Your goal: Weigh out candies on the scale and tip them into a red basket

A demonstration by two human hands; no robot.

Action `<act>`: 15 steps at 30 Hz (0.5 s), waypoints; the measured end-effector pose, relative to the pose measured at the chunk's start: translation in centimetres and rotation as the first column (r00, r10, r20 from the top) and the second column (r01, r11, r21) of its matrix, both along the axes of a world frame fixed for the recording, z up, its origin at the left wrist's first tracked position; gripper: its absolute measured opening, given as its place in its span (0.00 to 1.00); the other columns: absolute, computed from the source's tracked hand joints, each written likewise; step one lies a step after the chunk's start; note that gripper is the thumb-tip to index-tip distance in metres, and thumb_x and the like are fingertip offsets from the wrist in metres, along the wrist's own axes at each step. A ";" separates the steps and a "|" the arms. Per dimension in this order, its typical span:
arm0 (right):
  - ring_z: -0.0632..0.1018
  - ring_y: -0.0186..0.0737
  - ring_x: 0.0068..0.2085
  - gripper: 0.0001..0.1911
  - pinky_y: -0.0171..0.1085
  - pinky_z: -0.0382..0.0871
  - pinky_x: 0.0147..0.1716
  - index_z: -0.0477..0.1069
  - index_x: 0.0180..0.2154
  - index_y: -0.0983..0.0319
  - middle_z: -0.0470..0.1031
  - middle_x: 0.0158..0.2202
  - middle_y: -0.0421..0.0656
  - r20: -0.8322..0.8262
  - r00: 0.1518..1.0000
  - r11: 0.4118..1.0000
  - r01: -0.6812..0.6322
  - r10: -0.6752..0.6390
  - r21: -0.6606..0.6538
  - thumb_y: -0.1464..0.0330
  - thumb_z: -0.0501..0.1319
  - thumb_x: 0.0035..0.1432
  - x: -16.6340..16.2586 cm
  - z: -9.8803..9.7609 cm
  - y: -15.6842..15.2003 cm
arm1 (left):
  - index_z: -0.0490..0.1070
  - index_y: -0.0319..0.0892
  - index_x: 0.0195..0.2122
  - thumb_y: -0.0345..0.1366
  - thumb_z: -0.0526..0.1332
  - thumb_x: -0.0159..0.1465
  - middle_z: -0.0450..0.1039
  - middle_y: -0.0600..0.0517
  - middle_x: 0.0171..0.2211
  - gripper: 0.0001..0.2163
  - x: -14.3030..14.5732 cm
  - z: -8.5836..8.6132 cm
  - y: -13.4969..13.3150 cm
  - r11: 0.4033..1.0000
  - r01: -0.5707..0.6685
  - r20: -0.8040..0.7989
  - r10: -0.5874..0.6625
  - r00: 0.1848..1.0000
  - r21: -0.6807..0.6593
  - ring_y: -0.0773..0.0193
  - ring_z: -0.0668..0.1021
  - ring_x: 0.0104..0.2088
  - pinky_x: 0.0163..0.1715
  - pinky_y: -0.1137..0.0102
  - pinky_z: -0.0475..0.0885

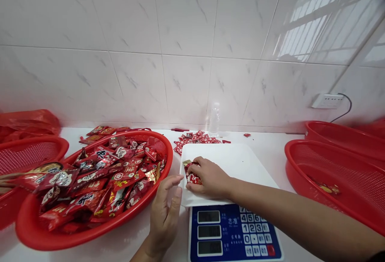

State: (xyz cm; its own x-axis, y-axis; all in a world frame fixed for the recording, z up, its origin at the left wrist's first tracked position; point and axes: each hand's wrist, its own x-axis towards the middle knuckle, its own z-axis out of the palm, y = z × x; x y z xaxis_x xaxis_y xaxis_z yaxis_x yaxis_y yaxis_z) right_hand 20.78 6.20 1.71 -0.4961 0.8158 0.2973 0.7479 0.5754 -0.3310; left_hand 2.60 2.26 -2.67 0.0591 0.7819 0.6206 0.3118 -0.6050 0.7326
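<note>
scale keypad: blue front panel (pixel 234 234) at the near edge, with three dim readouts on its left and white number keys on its right.
left hand: left hand (pixel 164 214) rises from the bottom edge, palm turned toward the scale, fingers straight and close together, holding nothing; the fingertips reach the left rim of the white tray, between it and the heaped basket.
right arm: bare forearm (pixel 300 224) enters from the lower right and crosses above the keypad, wrist angled down onto the tray.
right hand: right hand (pixel 210 178) lies knuckles up on the tray, fingers curled and clamped over a small bundle of red packets.
red packets: red packets (pixel 191 176) rest on the near left part of the tray, mostly covered by the hand.
white tray: weighing tray (pixel 240 162) sits on the scale, bare to the right of the hand.
heaped basket: red oval basket (pixel 90 230) left of the scale, piled with red wrapped sweets (pixel 99 182).
right baskets: two red baskets (pixel 339 178), the nearer one holding a single wrapper.
far items: loose red packets (pixel 195 138) behind the tray, near the tiled wall (pixel 186 53).
</note>
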 end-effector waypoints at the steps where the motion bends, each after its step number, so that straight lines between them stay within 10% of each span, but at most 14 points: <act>1: 0.73 0.44 0.44 0.19 0.41 0.69 0.42 0.71 0.46 0.60 0.70 0.48 0.48 -0.010 1.000 1.000 -0.002 0.002 -0.003 0.56 0.61 0.56 0.0 0.0 0.1 | 0.66 0.48 0.50 0.36 0.54 0.68 0.70 0.51 0.49 0.10 0.0 0.0 0.1 1.000 -0.002 -0.002 0.002 1.000 -0.001 0.60 0.72 0.50 0.53 0.66 0.66; 15: 0.76 0.41 0.43 0.15 0.41 0.68 0.43 0.70 0.47 0.57 0.76 0.43 0.44 -0.292 0.949 0.993 0.112 -0.120 -0.043 0.62 0.62 0.57 2.5 0.9 0.8 | 0.68 0.46 0.47 0.36 0.52 0.69 0.73 0.50 0.43 0.09 0.1 0.5 -0.3 1.000 0.010 0.002 -0.010 1.000 -0.024 0.61 0.75 0.45 0.47 0.67 0.69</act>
State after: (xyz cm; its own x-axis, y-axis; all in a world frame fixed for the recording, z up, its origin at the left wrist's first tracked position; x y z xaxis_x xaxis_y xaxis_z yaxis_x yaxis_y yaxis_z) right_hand 23.24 7.03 2.63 -0.2914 0.8718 0.3938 0.6763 0.4789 -0.5597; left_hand 2.66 1.96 -2.17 0.0660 0.7960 0.6017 0.3045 -0.5903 0.7476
